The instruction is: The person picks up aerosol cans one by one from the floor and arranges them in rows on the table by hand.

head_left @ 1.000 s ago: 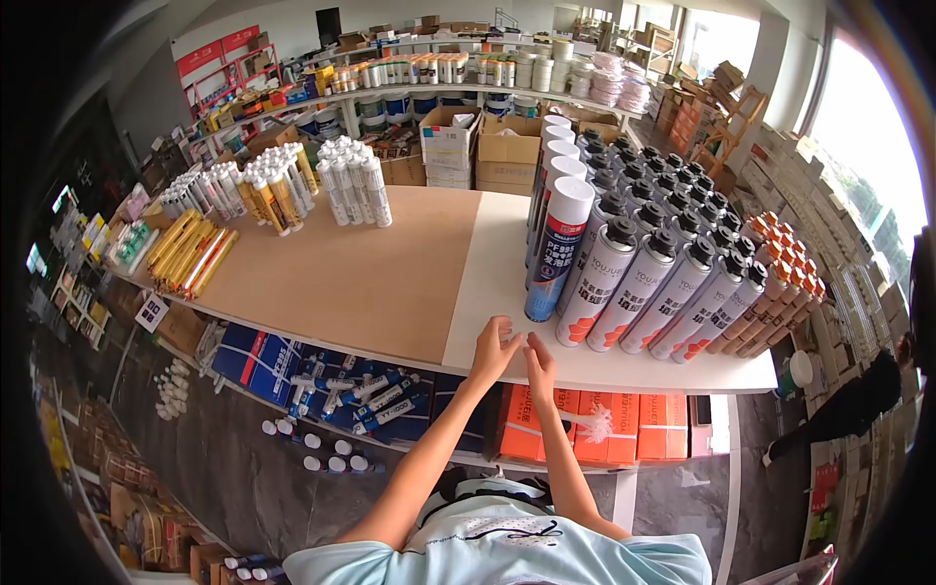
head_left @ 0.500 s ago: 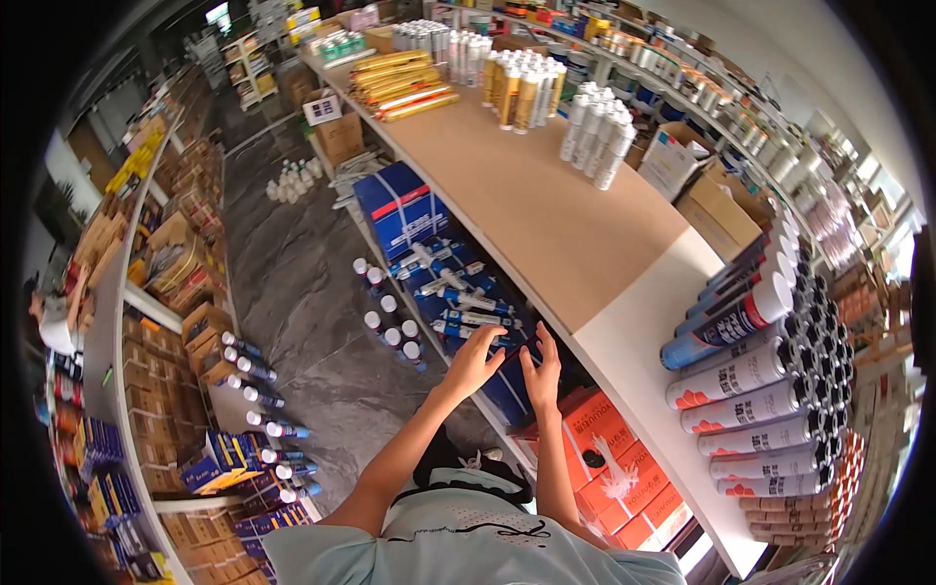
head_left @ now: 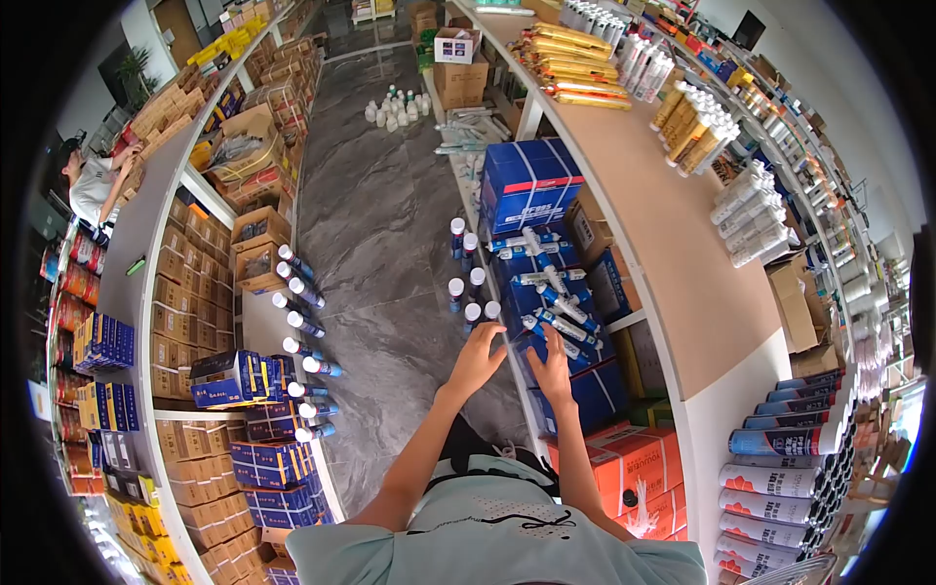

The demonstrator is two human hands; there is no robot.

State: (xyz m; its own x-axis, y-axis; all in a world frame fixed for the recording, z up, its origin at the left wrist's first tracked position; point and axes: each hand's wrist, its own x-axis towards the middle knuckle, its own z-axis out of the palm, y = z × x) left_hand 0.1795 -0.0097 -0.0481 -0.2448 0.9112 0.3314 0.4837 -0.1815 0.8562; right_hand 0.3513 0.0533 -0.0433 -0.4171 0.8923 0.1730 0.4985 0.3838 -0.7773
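Note:
Both of my hands are raised in front of my body with nothing in them. My left hand has its fingers apart and bent, over the grey floor beside the lower shelf. My right hand is spread a little to the right, over blue boxes on that shelf. Just beyond it lie several white and blue tubes in a loose pile. White-capped cans stand on the floor beyond my left hand. An orange carton is below and right of my right hand.
A long table on the right bears yellow packs, cartridges and spray cans. On the left, a shelf holds cartons, with more cans on the floor. Another person is at the far left.
The view has swung left, from the tabletop cans to the aisle and lower shelf. My hands remain raised and empty, now over the floor and blue boxes.

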